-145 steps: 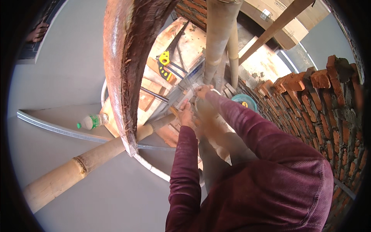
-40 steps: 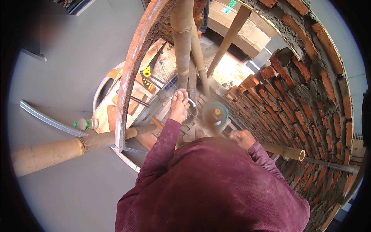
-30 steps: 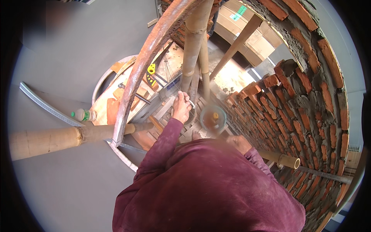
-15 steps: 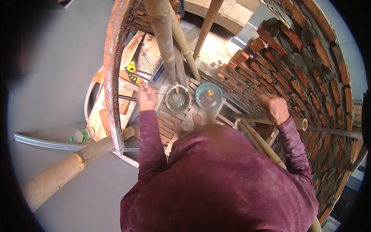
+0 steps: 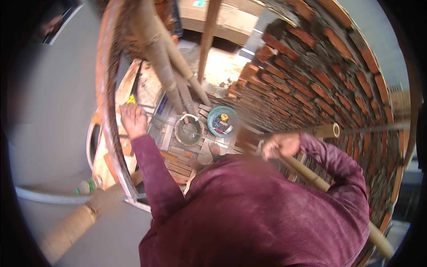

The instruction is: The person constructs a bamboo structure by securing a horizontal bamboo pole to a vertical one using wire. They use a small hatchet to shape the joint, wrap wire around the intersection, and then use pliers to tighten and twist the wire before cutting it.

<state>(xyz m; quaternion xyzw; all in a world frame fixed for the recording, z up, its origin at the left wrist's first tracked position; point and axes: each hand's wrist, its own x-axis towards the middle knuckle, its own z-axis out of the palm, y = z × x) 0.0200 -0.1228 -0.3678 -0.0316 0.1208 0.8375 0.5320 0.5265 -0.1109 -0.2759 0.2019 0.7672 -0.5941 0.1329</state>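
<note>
My left hand [image 5: 133, 119] reaches out over a plank [image 5: 125, 84] on the left, its fingers stretched and somewhat blurred. They lie at the yellow-and-black handle of a handsaw [image 5: 131, 99] and hide most of it; a firm hold on it is not visible. My right hand [image 5: 282, 146] is closed in front of my chest on the right, above a bamboo pole. What its fingers hold, if anything, is hidden. Between the hands, lower down, stand a bucket of grey mortar [image 5: 189, 130] and a teal basin [image 5: 222, 121] with a yellow item and small tools in it.
A rough brick wall [image 5: 320, 75] rises along the right. Bamboo poles [image 5: 155, 53] stand ahead, and another pole [image 5: 316, 178] slants on the right. A curved rusty upright [image 5: 109, 89] passes left of my arm. A plastic bottle [image 5: 89, 184] lies at lower left. Wooden slats [image 5: 180, 162] lie below.
My left hand has moved left and forward to the saw's handle. My right hand has come down and inward from the wall, still closed. The whole view has shifted.
</note>
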